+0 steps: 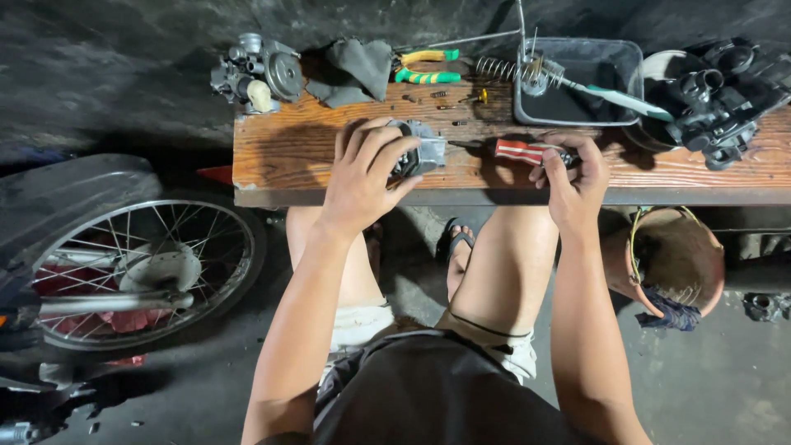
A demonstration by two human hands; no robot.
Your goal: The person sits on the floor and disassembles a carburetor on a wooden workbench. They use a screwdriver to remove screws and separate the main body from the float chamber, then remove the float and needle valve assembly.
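Your left hand (362,177) was clenched over a small grey metal carburetor part (420,152), pinning it against the wooden bench (288,148) near the front edge. Your right hand (577,181) was wrapped around the red-and-white handle of a screwdriver (519,151), its dark shaft pointing left into the part.

Judged from its cast look, the part was stiff, dense for its size and likely oily, so prone to slip; a grip across the solid body, as you had it, seemed sounder than one on any thin fitting. Small screws (441,95) lay loose on the bench behind it and could roll.

No packages, labels or signs were legible. Behind stood a second carburetor (255,70), a grey rag (354,66), yellow-and-green pliers (424,67), a coil spring (498,67) and a dark rectangular tray (618,66).
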